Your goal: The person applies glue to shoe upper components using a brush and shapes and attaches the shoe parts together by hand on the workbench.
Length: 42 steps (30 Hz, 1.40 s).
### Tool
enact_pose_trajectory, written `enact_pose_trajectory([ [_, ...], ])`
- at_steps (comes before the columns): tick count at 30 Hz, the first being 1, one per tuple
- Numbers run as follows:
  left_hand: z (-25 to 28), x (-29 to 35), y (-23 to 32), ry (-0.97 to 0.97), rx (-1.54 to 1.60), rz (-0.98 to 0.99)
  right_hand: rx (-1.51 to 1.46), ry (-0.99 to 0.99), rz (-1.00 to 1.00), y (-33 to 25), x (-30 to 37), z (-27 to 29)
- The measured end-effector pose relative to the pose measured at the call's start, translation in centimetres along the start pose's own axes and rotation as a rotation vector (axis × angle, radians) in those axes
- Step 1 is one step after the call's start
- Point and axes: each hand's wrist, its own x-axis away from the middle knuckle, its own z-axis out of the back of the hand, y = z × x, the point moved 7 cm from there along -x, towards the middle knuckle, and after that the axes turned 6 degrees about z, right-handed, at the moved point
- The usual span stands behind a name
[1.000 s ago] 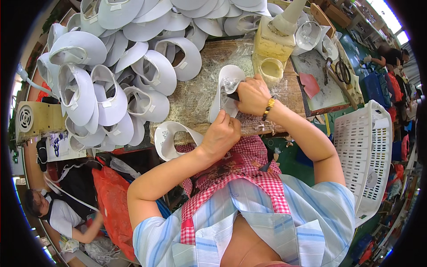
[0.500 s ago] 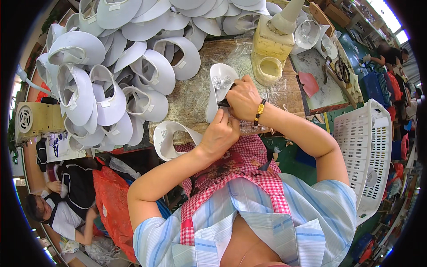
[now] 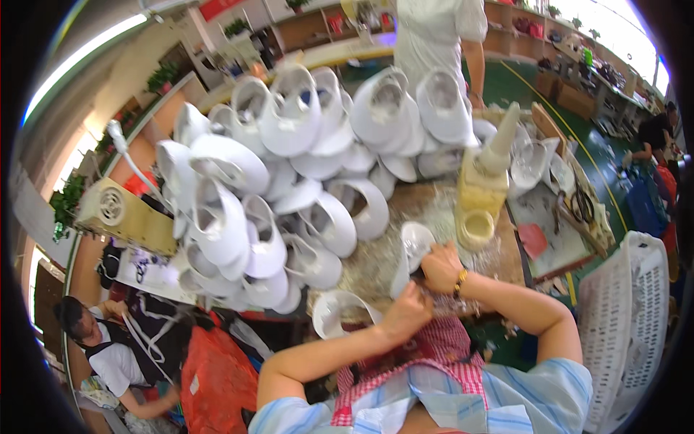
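A white curved, visor-shaped piece (image 3: 402, 273) with a shiny cluster at its upper end stands on the worn wooden board (image 3: 369, 271). My left hand (image 3: 408, 312) is closed, its fingers pinching near the lower edge of that piece. My right hand (image 3: 442, 269), with a beaded bracelet at the wrist, is closed at the right side of the same piece. Under its fingers shows a small black object (image 3: 418, 275), mostly hidden, whose kind I cannot make out. Another white piece (image 3: 332, 314) with a similar shiny patch lies at the board's front edge, beside my left forearm.
Many white visor-shaped pieces (image 3: 224, 224) are heaped at the left and back. A yellowish block with a cup (image 3: 481, 199) carries a pale cone-topped bottle (image 3: 500, 148). Scissors (image 3: 581, 205) lie at right, above a white basket (image 3: 625, 318). A person (image 3: 434, 43) stands beyond the table.
My view has tilted upward, so the table sits lower and the far room and a standing person have come in. Both hands stay at the same white piece.
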Motion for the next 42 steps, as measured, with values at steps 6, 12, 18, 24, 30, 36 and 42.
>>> enact_pose_trajectory([
  [6, 0.4, 0.5, 0.8, 0.124, -0.103, -0.015, 0.011, 0.062, 0.122, -0.8, 0.8, 0.4],
  [12, 0.6, -0.1, 0.6, 0.139, -0.148, -0.021, 0.117, 0.085, 0.132, -1.1, 0.8, 0.8],
  [18, 0.6, -0.2, 0.6, 0.106, -0.188, -0.038, 0.096, 0.117, 0.128, -0.8, 1.0, 0.6],
  [24, 0.6, -0.2, 0.7, 0.054, -0.168, -0.045, 0.132, 0.120, 0.139, -1.2, 1.2, 0.6],
  [30, 0.5, -0.3, 0.4, 0.005, -0.143, -0.043, 0.156, 0.028, 0.131, -1.2, 0.7, 0.4],
  [36, 0.9, -0.3, 0.4, 0.074, -0.126, -0.025, 0.096, 0.069, 0.049, -0.9, 0.3, 0.4],
  [42, 0.8, -0.2, 0.5, 0.112, -0.162, -0.030, 0.067, 0.095, 0.050, -1.2, 0.7, 0.9],
])
